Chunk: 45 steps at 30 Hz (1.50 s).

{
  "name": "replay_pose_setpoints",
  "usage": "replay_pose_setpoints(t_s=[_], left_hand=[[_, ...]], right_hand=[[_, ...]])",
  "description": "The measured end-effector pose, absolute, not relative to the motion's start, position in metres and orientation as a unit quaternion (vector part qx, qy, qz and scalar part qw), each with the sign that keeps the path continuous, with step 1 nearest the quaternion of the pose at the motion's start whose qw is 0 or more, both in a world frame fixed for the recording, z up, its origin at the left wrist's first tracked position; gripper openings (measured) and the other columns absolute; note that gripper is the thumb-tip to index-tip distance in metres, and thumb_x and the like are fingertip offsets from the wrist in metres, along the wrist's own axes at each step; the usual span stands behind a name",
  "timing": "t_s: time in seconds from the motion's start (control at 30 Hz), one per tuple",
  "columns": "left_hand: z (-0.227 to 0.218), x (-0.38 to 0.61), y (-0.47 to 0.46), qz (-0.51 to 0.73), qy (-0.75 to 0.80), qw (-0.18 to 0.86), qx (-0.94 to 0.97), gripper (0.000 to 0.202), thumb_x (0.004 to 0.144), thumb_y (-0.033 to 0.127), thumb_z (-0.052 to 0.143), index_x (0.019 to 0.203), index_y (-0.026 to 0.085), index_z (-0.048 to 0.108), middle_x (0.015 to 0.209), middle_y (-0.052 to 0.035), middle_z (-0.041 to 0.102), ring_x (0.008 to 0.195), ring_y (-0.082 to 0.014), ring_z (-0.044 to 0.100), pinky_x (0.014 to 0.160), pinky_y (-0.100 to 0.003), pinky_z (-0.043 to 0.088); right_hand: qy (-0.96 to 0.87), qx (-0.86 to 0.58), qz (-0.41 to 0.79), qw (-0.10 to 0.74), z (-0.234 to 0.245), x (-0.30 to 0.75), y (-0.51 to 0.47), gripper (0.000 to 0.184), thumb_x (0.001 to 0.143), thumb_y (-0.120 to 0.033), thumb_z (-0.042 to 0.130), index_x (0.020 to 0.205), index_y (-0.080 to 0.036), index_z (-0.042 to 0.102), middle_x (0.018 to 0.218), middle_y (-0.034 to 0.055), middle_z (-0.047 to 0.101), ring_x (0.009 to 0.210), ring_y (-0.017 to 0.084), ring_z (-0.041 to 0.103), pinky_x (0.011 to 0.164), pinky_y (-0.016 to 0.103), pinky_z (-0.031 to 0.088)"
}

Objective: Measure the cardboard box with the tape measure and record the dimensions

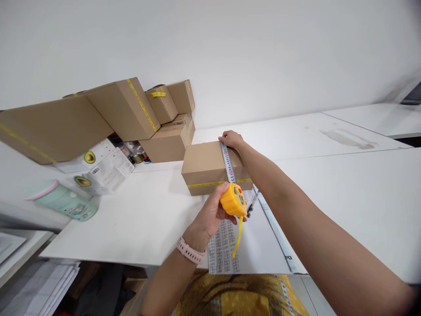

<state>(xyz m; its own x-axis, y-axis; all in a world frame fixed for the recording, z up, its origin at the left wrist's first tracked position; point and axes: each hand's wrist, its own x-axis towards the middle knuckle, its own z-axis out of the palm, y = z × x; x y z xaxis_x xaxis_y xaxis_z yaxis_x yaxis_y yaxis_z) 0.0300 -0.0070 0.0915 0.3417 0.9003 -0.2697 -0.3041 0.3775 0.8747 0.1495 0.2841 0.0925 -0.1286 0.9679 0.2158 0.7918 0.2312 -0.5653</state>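
A brown cardboard box with a yellow tape strip round its side sits on the white table. My left hand grips a yellow tape measure in front of the box's near side. Its metal blade is pulled out and lies across the box top. At the box's far edge, my right hand holds the blade's end with closed fingers. The yellow wrist strap dangles from the tape case. Below the case lies a printed sheet, with a pen beside it.
Several cardboard boxes are stacked at the back left against the wall. Under them are white cartons with avocado pictures. A mint green tumbler stands near the left edge. Papers lie on a shelf below the table.
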Motion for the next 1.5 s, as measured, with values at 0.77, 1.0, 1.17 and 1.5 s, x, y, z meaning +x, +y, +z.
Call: replay_pose_setpoints(t_s=[0.77, 1.0, 1.17, 1.5], left_hand=[[0.045, -0.082, 0.004, 0.575, 0.535, 0.442, 0.433, 0.057, 0.074, 0.06, 0.072, 0.109, 0.018, 0.058, 0.089, -0.0023, 0.068, 0.062, -0.0183, 0.069, 0.048, -0.025, 0.048], [0.104, -0.083, 0.039, 0.575, 0.491, 0.442, 0.482, 0.05, 0.073, 0.057, 0.07, 0.099, 0.015, 0.059, 0.079, -0.0023, 0.067, 0.054, -0.0167, 0.067, 0.038, -0.021, 0.039], [0.119, -0.069, 0.041, 0.586, 0.481, 0.434, 0.486, 0.05, 0.074, 0.056, 0.07, 0.101, 0.015, 0.06, 0.082, -0.0033, 0.069, 0.052, -0.0141, 0.064, 0.037, -0.019, 0.036], [0.057, 0.012, 0.001, 0.45, 0.439, 0.591, 0.505, 0.044, 0.078, 0.055, 0.071, 0.098, 0.019, 0.059, 0.081, -0.0004, 0.063, 0.057, -0.0098, 0.055, 0.039, -0.017, 0.035]], right_hand=[[-0.696, -0.497, 0.26, 0.449, 0.041, 0.248, 0.123, 0.065, 0.094, -0.07, 0.042, 0.146, -0.031, 0.052, 0.121, 0.0082, 0.067, 0.095, 0.023, 0.065, 0.088, 0.041, 0.053], [-0.677, -0.591, 0.112, 0.425, 0.113, 0.234, 0.17, 0.045, 0.092, -0.066, 0.048, 0.096, -0.025, 0.067, 0.102, 0.0093, 0.067, 0.092, 0.026, 0.061, 0.088, 0.044, 0.048], [-0.686, -0.592, 0.059, 0.42, 0.127, 0.223, 0.22, 0.042, 0.098, -0.055, 0.041, 0.075, -0.024, 0.056, 0.103, 0.0127, 0.064, 0.1, 0.029, 0.059, 0.087, 0.041, 0.047], [-0.695, -0.587, 0.033, 0.414, 0.127, 0.209, 0.237, 0.034, 0.101, -0.04, 0.033, 0.083, -0.024, 0.057, 0.092, 0.0108, 0.071, 0.088, 0.029, 0.058, 0.083, 0.041, 0.042]])
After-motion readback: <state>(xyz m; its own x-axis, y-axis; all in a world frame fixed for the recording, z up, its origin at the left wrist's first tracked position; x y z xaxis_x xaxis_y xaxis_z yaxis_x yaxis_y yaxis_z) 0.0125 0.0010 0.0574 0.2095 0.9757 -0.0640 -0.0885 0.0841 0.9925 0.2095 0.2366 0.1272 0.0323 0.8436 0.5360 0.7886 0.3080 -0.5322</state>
